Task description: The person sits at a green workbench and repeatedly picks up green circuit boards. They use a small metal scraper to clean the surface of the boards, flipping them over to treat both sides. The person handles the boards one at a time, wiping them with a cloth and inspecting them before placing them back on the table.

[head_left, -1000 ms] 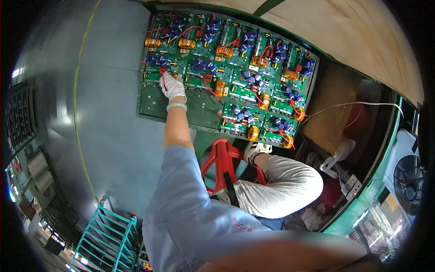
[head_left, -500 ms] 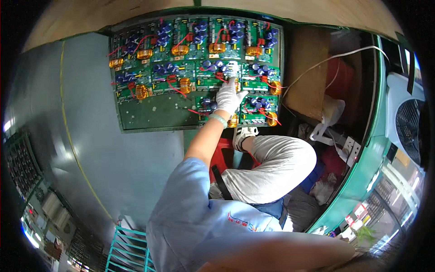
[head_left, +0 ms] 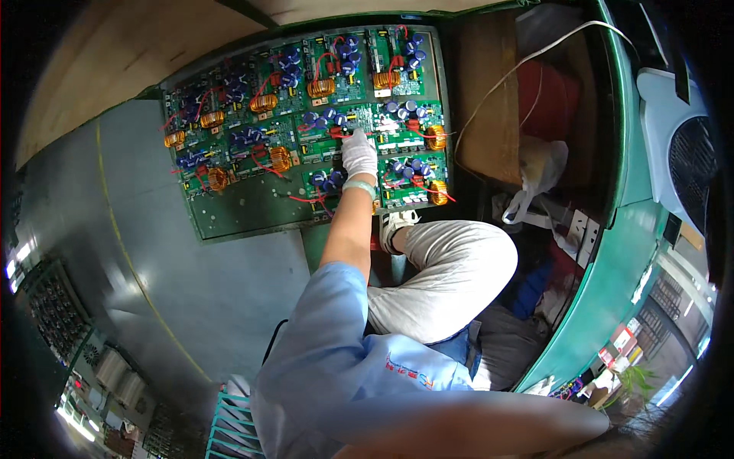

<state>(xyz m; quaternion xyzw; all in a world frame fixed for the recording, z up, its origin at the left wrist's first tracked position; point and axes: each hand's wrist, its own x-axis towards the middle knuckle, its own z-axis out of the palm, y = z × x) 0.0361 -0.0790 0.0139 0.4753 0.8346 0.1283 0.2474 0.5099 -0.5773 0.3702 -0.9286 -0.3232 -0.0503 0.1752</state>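
My left hand [head_left: 358,154], in a white glove with a pale green bangle [head_left: 359,185] at the wrist, reaches into a shallow green tray [head_left: 245,222]. Its fingers look curled together over the lower right part of a green circuit board [head_left: 325,144] in the middle row. What lies under the fingers is hidden. That board has blue capacitors and a red wire. Beside it on the right sits a similar board with an orange copper coil [head_left: 436,138]. Below the hand, another board [head_left: 325,182] is partly covered by my wrist. My right hand is out of the picture.
Several more boards stand in rows in the tray. To the right are a cardboard box [head_left: 489,99], a white cable [head_left: 527,65], a plastic bag [head_left: 539,168] and a power strip [head_left: 585,233]. A fan [head_left: 692,161] stands at the far right, and a teal rack [head_left: 233,428] at lower left.
My left hand has drawn in from outstretched fingers to a curled shape over the same board. The whole scene has shifted left and tilted a little as the view turned.
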